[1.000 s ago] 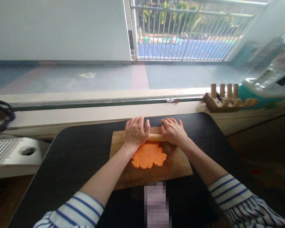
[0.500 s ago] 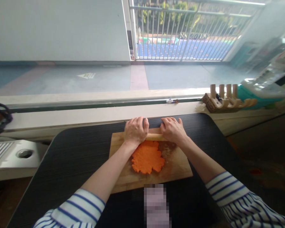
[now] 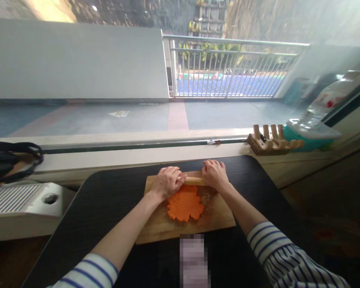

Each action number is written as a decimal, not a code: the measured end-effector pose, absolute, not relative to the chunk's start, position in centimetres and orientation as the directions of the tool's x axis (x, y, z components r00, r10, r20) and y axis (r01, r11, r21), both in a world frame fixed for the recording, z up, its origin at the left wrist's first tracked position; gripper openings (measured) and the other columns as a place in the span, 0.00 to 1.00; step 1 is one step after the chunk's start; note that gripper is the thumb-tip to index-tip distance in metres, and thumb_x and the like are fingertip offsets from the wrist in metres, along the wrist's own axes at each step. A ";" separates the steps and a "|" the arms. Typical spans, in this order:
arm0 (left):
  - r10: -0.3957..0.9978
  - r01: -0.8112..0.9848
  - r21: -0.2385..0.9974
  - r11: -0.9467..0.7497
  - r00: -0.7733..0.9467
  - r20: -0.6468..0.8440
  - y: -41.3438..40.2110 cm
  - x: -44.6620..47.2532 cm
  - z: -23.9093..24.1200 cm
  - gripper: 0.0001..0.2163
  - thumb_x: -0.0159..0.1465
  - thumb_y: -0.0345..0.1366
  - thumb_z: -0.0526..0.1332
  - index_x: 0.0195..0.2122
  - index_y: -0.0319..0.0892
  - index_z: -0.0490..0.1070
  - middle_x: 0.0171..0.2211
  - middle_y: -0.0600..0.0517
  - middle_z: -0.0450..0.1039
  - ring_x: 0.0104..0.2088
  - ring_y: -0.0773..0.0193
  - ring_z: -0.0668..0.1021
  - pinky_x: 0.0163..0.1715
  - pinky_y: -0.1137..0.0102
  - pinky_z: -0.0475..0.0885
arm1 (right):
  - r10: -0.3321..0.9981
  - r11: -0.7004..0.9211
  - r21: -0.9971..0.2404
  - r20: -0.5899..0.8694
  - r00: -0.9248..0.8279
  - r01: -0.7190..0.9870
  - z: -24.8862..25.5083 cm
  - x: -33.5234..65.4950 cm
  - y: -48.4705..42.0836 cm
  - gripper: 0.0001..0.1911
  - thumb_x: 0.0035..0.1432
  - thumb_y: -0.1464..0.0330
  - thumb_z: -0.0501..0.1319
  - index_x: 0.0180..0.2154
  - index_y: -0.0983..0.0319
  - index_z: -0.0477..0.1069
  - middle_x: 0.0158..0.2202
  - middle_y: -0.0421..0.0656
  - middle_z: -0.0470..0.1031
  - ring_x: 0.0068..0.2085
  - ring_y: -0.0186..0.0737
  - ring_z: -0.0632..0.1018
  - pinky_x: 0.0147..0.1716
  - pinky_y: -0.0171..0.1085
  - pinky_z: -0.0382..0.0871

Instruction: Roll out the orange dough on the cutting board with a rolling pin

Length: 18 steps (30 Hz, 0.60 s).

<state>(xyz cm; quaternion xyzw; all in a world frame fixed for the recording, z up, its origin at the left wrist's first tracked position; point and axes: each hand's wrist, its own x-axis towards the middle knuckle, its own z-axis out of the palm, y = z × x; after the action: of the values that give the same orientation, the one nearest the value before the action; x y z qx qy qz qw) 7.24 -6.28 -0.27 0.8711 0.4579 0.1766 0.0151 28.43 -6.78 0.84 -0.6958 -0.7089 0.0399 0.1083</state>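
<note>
A wooden rolling pin [image 3: 194,181] lies across the far part of a wooden board [image 3: 156,232]. Around its left end my left hand [image 3: 169,182] is closed, and my right hand [image 3: 215,173] is closed over its right end. Just on the near side of the pin, an orange dough sheet [image 3: 185,205] is spread flat with a ragged, lobed edge. Its far edge reaches the pin, and my left hand hides a bit of its upper left. Floury smears [image 3: 208,197] mark the board to the right of the dough.
The board rests on a black table [image 3: 108,208] against a window sill [image 3: 132,163]. Along the sill stand a wooden rack with pegs [image 3: 268,144], a teal box [image 3: 312,138] and a plastic bottle [image 3: 325,100]. A black strap [image 3: 27,160] lies at left, above a white ribbed unit [image 3: 45,204].
My view has tilted up, showing more outside the window. Both hands stay on the rolling pin; the left hand's thumb now lies lower along it. The dough keeps about the same shape.
</note>
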 end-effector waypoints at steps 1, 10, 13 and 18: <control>0.794 0.779 0.189 -0.597 0.540 0.280 -6.7 6.4 -0.4 0.16 0.67 0.46 0.50 0.39 0.43 0.74 0.47 0.44 0.75 0.49 0.55 0.75 0.50 0.58 0.67 | 0.994 0.032 -0.219 0.110 -0.008 0.975 0.8 28.4 -6.9 0.17 0.64 0.68 0.46 0.46 0.60 0.70 0.51 0.47 0.74 0.53 0.43 0.70 0.57 0.48 0.52; 0.796 0.771 0.210 -0.601 0.552 0.248 -7.7 5.1 1.9 0.11 0.64 0.44 0.57 0.42 0.45 0.72 0.47 0.47 0.73 0.50 0.56 0.73 0.51 0.59 0.68 | 0.986 0.032 -0.286 0.167 0.017 0.958 1.3 28.9 -8.1 0.17 0.66 0.67 0.45 0.48 0.60 0.70 0.49 0.45 0.76 0.53 0.40 0.72 0.55 0.43 0.56; 0.785 0.760 0.209 -0.616 0.570 0.240 -9.4 4.8 2.4 0.12 0.65 0.45 0.56 0.42 0.44 0.72 0.47 0.47 0.73 0.50 0.56 0.73 0.51 0.59 0.68 | 0.984 0.095 -0.298 0.172 -0.045 0.950 1.5 28.9 -9.9 0.18 0.67 0.64 0.45 0.47 0.58 0.70 0.51 0.44 0.75 0.54 0.40 0.72 0.56 0.46 0.55; 0.823 0.803 0.195 -0.563 0.522 0.224 -13.2 3.7 1.4 0.14 0.65 0.46 0.55 0.43 0.43 0.72 0.49 0.45 0.73 0.52 0.55 0.72 0.52 0.59 0.67 | 0.974 0.212 -0.288 0.140 -0.178 0.934 1.3 27.8 -13.0 0.18 0.67 0.63 0.45 0.49 0.58 0.69 0.55 0.45 0.72 0.57 0.43 0.68 0.60 0.54 0.49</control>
<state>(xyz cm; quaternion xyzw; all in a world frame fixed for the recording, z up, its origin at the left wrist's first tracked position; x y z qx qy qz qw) 3.74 -13.16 1.41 0.8717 0.4663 0.1465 0.0335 27.84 -12.98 1.30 -0.6242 -0.7643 0.0680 0.1471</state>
